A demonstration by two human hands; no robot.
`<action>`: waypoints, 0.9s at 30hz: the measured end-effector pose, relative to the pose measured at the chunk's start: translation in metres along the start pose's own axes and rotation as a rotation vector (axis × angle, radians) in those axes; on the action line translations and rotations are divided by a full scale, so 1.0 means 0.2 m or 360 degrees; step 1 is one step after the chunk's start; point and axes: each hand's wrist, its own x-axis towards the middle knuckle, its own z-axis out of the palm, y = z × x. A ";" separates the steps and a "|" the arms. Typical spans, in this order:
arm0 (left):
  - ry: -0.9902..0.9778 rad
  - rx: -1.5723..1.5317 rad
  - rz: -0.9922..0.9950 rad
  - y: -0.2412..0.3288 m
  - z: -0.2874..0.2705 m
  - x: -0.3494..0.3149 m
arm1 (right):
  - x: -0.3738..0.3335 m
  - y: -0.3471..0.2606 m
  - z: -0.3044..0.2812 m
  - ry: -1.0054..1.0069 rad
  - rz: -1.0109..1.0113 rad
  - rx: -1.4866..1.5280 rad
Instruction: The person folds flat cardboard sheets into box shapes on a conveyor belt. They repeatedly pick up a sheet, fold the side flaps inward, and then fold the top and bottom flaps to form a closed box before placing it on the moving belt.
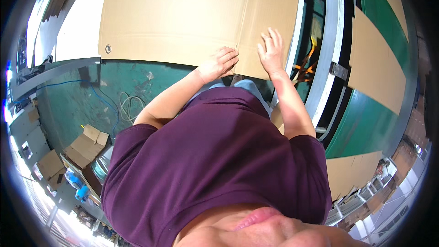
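A large flat cardboard sheet [173,23] lies in front of me, brown, with dark print at its far part and a crease running away from me on its right side. My left hand [221,62] is at the near edge of the sheet, fingers together and bent over the board beside a slit at the crease. Its thumb is hard to make out. Over the narrow panel right of the crease, my right hand [272,52] is open with its fingers apart. Whether its fingertips press on the board I cannot tell.
A metal frame rail [329,41] runs along the right, with orange straps [308,66] beside it. Beyond stand green and brown panels [372,59]. At left, a dark metal bar [59,75] juts in, and a hose [130,105] and opened cardboard box [87,146] lie on the green floor.
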 end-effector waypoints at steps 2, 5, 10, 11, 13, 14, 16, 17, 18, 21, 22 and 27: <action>-0.0062 0.0132 0.0055 0.01 -0.02 0.01 | -0.06 0.00 -0.03 0.0058 0.0179 -0.0137; -0.0165 0.0289 0.0066 0.03 -0.03 0.04 | -0.11 0.00 -0.04 0.0119 0.0269 -0.0243; -0.0155 0.0477 0.0125 0.03 0.03 0.04 | -0.16 0.06 -0.10 0.0178 0.0351 0.0004; -0.0188 0.0494 0.0143 0.03 0.03 0.05 | -0.16 0.10 -0.12 0.0225 0.0372 0.0116; -0.0199 0.0469 0.0073 0.03 0.05 0.04 | -0.07 0.32 -0.22 0.0428 0.0360 0.0151; -0.0241 0.0405 0.0009 0.03 0.05 0.05 | 0.00 0.51 -0.32 0.0515 0.0398 0.0087; -0.0422 0.0351 -0.0096 0.06 0.03 0.04 | 0.12 0.98 -0.53 0.0759 0.0585 -0.0259; -0.0550 0.0356 -0.0123 0.08 0.00 0.05 | 0.18 1.23 -0.63 0.0921 0.0739 -0.0560; -0.0624 0.0333 -0.0200 0.10 -0.03 0.08 | 0.26 1.46 -0.74 0.0834 0.0965 -0.0775; -0.0994 0.0520 -0.0270 0.14 -0.04 0.08 | 0.56 2.02 -0.96 0.0341 0.1402 -0.1254; -0.0878 0.0477 -0.0355 0.13 0.00 0.03 | 0.65 2.22 -0.94 0.0199 0.1427 -0.1358; -0.0926 0.0696 -0.0492 0.21 0.08 -0.10 | 1.10 2.76 -0.80 0.0196 0.1104 -0.1366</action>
